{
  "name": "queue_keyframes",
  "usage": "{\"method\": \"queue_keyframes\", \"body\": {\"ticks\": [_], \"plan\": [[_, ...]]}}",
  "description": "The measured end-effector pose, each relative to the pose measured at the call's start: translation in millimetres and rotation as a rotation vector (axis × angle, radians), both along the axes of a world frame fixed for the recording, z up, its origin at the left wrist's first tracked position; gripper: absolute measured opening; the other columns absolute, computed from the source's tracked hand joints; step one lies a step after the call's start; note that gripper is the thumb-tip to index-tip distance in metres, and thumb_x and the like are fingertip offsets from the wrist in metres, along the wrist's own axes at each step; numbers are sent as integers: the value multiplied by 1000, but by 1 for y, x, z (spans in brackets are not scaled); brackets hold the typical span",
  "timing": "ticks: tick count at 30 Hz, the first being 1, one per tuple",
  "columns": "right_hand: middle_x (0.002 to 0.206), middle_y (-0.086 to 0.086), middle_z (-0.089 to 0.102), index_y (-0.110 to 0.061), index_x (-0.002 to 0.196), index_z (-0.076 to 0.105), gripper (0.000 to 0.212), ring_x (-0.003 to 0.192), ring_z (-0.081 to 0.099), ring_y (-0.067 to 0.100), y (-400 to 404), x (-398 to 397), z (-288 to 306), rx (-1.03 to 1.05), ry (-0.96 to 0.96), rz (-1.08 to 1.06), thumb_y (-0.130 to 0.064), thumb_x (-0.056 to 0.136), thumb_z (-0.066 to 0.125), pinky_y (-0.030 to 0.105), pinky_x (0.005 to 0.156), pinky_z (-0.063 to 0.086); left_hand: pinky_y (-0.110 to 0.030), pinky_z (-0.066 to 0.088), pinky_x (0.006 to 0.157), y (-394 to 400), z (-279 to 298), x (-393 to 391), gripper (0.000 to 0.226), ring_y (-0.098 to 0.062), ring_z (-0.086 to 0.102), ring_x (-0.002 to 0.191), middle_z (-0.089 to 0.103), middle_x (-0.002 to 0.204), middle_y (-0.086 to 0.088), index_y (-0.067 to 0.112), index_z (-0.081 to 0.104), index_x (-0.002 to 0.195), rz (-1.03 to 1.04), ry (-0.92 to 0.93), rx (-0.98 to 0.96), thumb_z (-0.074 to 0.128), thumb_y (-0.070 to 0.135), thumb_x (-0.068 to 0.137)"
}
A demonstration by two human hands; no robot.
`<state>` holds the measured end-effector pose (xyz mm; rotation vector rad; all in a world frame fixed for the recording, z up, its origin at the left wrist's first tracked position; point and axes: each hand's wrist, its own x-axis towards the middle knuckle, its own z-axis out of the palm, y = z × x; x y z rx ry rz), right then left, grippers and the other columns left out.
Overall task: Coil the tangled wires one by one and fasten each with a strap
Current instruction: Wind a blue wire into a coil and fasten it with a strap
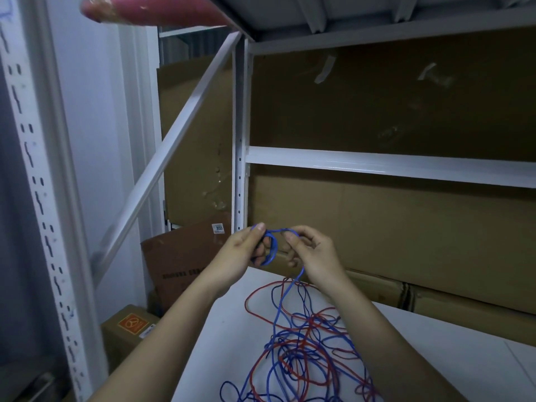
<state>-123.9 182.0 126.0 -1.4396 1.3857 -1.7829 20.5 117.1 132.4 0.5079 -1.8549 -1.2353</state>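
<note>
A small coil of blue wire (272, 247) hangs between my two raised hands above the white table (232, 329). My left hand (246, 250) pinches the coil with thumb and fingers. My right hand (307, 250) grips the same blue wire at the coil's right side, fingers curled. The blue strand runs down from my right hand into a tangled heap of blue and red wires (301, 352) lying on the table between my forearms. No strap is visible.
A white metal shelf frame (242, 134) stands behind the table, backed by large cardboard sheets (391, 227). Cardboard boxes (179, 265) sit on the floor at left. A perforated white upright (37, 198) runs down the left side.
</note>
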Motion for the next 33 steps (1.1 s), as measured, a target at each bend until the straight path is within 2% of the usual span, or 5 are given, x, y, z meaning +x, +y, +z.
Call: {"method": "queue_keyframes", "body": {"ticks": [7, 10, 14, 23, 33], "plan": [[67, 3, 56, -14, 92, 61, 22, 66, 61, 15, 11, 15, -13, 94, -308, 86, -13, 101, 41, 35, 76, 54, -18, 32, 52, -5, 14, -7, 35, -7, 33, 48, 35, 48, 12, 11, 47, 75, 195, 115, -11, 38, 30, 103], [62, 0, 43, -11, 91, 58, 26, 51, 46, 9, 5, 16, -1, 97, -434, 108, -12, 103, 35, 25, 60, 50, -20, 32, 54, -5, 24, -12, 35, -7, 34, 48, 35, 47, 11, 11, 46, 75, 200, 138, -26, 35, 29, 104], [57, -7, 36, -18, 80, 60, 32, 45, 27, 4, -10, 7, 37, 53, -219, -123, -12, 102, 37, 19, 46, 24, -22, 34, 56, -1, 43, -11, 34, -6, 36, 49, 37, 50, 11, 11, 47, 77, 244, 169, -97, 35, 28, 103], [69, -7, 50, -17, 94, 63, 23, 59, 43, 0, -9, 7, 168, -349, 127, -146, -1, 95, 46, 10, 53, 33, -32, 41, 67, 13, 125, 2, 33, -10, 47, 60, 49, 65, 4, 16, 54, 79, 445, 231, -379, 40, 34, 101], [61, -5, 55, -20, 69, 58, 22, 59, 52, 15, -16, 4, 82, -74, 301, -335, -28, 84, 70, 35, 61, 48, -31, 38, 65, 12, 141, -14, 34, -14, 46, 62, 50, 67, 1, 19, 51, 76, 422, 268, -367, 37, 36, 102]]}}
